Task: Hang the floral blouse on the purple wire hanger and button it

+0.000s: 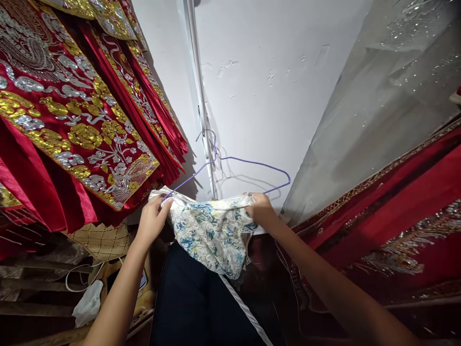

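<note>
A white garment (216, 235) with a blue and yellow floral print is stretched between my two hands, and its lower part bunches and hangs down. My left hand (153, 217) pinches its left edge, where the left arm of a purple wire hanger (252, 162) enters the cloth. The hanger's right end stays outside the garment, and its hook stands up in front of the wall. On the garment's right edge, my right hand (262, 210) is closed round the cloth, with its fingers mostly hidden. From beneath the garment trails a white strip (247, 312).
Red clothing (118, 129) with gold and silver embroidery hangs at the left. Along the white wall (252, 96) runs a pale vertical strip (196, 57). Sheer sparkly fabric (353, 129) and red beaded cloth (425, 192) fill the right. A white cable (70, 283) lies lower left.
</note>
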The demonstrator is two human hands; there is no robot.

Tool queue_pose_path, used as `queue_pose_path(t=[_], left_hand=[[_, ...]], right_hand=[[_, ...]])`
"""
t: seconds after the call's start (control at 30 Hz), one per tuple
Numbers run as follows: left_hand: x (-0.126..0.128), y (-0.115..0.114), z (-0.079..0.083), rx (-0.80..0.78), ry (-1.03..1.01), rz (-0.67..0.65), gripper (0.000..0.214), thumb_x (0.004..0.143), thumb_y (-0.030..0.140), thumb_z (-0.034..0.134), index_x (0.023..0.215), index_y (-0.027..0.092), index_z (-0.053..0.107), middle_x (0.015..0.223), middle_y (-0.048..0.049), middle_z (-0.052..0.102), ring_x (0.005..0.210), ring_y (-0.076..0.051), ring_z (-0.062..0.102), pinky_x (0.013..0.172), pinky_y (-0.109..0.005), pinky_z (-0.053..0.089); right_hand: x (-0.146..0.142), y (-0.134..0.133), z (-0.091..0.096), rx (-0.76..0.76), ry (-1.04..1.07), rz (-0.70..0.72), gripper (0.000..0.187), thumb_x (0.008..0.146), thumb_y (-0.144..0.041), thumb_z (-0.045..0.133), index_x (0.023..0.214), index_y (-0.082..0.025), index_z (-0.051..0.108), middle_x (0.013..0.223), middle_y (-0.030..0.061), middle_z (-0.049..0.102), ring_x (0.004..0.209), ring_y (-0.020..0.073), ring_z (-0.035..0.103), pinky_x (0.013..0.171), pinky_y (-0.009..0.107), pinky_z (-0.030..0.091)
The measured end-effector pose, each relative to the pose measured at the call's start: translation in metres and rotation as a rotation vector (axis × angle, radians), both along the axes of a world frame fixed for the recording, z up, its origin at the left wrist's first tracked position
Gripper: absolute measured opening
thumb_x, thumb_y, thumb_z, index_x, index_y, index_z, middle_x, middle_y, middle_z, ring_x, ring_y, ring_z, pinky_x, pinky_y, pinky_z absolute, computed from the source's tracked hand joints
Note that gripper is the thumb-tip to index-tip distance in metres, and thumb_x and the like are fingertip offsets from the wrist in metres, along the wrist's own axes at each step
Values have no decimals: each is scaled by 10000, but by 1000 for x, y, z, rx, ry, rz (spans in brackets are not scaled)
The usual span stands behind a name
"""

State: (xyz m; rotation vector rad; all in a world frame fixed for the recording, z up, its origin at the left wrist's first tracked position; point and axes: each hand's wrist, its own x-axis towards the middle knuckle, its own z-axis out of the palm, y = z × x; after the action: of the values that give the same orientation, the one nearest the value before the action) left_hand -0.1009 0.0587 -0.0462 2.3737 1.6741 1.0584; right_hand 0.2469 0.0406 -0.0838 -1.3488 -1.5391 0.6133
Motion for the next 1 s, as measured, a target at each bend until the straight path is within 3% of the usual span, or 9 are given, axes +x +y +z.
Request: queue_pose_path(t=[0.13,0.27,0.4,0.47,0.53,0.6,0.7,0.9,1.0], left_hand=[[5,1,6,88,17,-34,263,977,393,470,982,175,617,997,-96,671,974,-256,618,881,-346,454],[30,7,27,117,-31,-149,322,980,329,474,1262,203,562,1325,-99,622,1205,-264,586,1023,-358,426],[47,23,32,69,-93,-200,318,973,275,457,1261,205,573,1276,-89,664,1141,-243,639,974,-331,461],[49,29,29,41,-118,-246,274,973,253,430,1164,185,613,1146,-88,707,1030,-214,674,924,-299,477],[47,33,27,3,-105,-295,245,974,242,405,1059,174,624,1027,-76,719,933,-184,680,879,-268,478],[45,33,27,-32,-54,-325,227,974,241,401,1008,172,614,966,-64,715,884,-167,670,844,-248,468],[44,32,31,-50,14,-332,208,970,249,417,983,175,610,930,-56,713,827,-161,663,799,-243,456],[44,31,32,-51,46,-259,205,954,259,457,992,190,646,910,-83,739,817,-206,699,756,-269,470],[47,32,30,-75,30,-241,214,948,272,471,999,186,660,931,-99,752,854,-233,714,743,-276,478]], right_hand=[[-12,-5,-5,29,-17,8,193,670,-251,529,553,-216,380,527,-33,370,556,118,324,534,269,264],[-23,-8,-4,50,15,-27,214,679,-235,519,571,-235,335,532,-31,333,549,131,298,520,278,243],[-28,-15,-1,81,-42,24,187,683,-213,495,573,-234,345,533,-25,346,545,138,304,530,287,249],[-24,-20,5,64,-64,49,60,677,-187,486,629,-220,471,550,-20,419,550,143,364,533,280,276],[-16,-25,15,39,-12,21,345,652,-167,513,969,-219,638,641,-16,553,569,153,456,534,269,328],[-6,-27,28,41,70,-65,784,632,-166,574,1404,-240,464,766,-4,639,589,164,532,541,269,385],[12,-27,42,107,104,-208,1038,647,-200,651,1575,-216,187,790,13,652,578,166,559,553,289,425],[14,-35,42,14,23,-145,1056,652,-204,691,1585,-192,197,611,-56,586,494,142,505,496,264,392],[-2,-51,45,-49,85,18,725,690,-203,629,1407,-202,524,570,-51,567,495,137,494,498,260,401]])
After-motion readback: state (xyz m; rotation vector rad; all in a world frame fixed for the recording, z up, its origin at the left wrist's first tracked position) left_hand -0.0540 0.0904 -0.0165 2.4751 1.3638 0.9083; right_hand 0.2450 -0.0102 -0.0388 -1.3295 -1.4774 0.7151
